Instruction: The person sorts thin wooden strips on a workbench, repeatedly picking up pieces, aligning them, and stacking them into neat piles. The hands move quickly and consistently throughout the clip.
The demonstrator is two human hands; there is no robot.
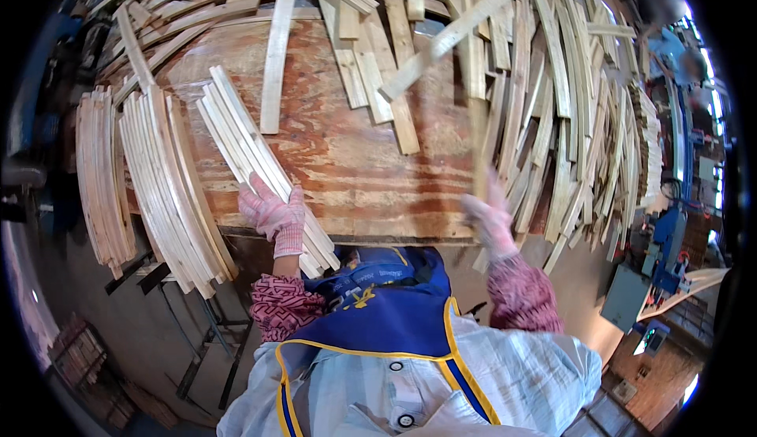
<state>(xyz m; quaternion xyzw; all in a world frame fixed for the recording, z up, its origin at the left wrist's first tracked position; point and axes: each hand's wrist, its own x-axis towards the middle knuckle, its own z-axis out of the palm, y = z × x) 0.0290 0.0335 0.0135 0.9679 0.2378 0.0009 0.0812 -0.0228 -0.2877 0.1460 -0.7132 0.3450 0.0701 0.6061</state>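
My left hand (272, 210), in a pinkish-white work glove, closes round a small bundle of pale wood strips (236, 133) lying slanted over the table's near edge. To the right, my gloved right hand (490, 218) is closed at the near end of a single wood slat (479, 137), which stretches away from me and is smeared by motion. Part of the right hand's fingers is blurred too. Left of my left hand lies a neat stack of strips (162, 184), its near ends jutting past the table edge.
A reddish plywood tabletop (347, 192) lies before me. Another strip stack (98, 177) sits at far left. Loose slats (552, 113) heap up along the right, and more (213, 11) cross at the back. A metal stand (205, 334) is below left; people (678, 50) are at far right.
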